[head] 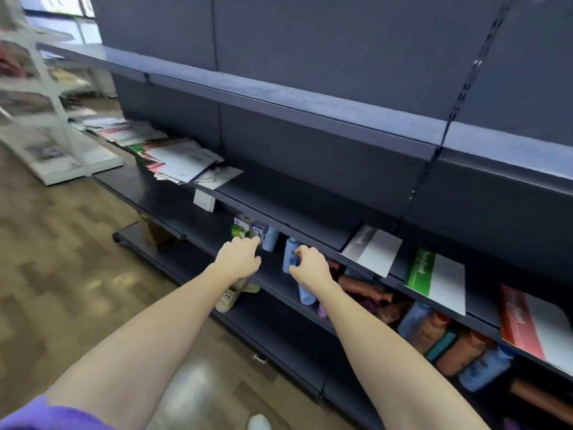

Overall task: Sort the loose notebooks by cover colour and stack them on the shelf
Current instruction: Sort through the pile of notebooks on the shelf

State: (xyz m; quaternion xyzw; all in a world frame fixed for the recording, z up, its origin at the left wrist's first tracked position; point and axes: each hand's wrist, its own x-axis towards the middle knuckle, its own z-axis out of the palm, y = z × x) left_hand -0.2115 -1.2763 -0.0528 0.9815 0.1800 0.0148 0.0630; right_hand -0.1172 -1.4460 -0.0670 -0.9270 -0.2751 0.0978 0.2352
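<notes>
1. Notebooks: a loose pile (pixel 183 159) lies at the left end of the middle shelf (pixel 279 193), fanned and overlapping, with white, red and green covers showing. Three sorted stacks sit further right on the same shelf: grey (pixel 372 249), green (pixel 434 274), red (pixel 533 321).
2. Left hand (pixel 238 259): arm stretched forward and down, hand held at the front edge of the lower shelf (pixel 273 274) beneath the middle one, fingers loosely curled, nothing gripped.
3. Right hand (pixel 310 265): arm likewise extended, fingers partly curled, just beside a blue bottle (pixel 290 252). Whether it touches the bottle cannot be told; no grip shows.
4. Other stock: blue, brown and teal bottles (pixel 449 342) crowd the lower shelf to the right; small boxes (pixel 248 228) stand by the left hand.
5. Risk, misdirected reach: both hands sit well apart from the pile, near stock that is no part of the task; a careless brush could topple the bottle.
6. Risk, pile slippage: several sheets overhang the shelf edge; pulling one cover from the middle would likely drag its neighbours to the floor (pixel 62 259).
7. Risk, mis-sorting: many covers show mostly white faces, so colour may be misread unless each one is checked.
</notes>
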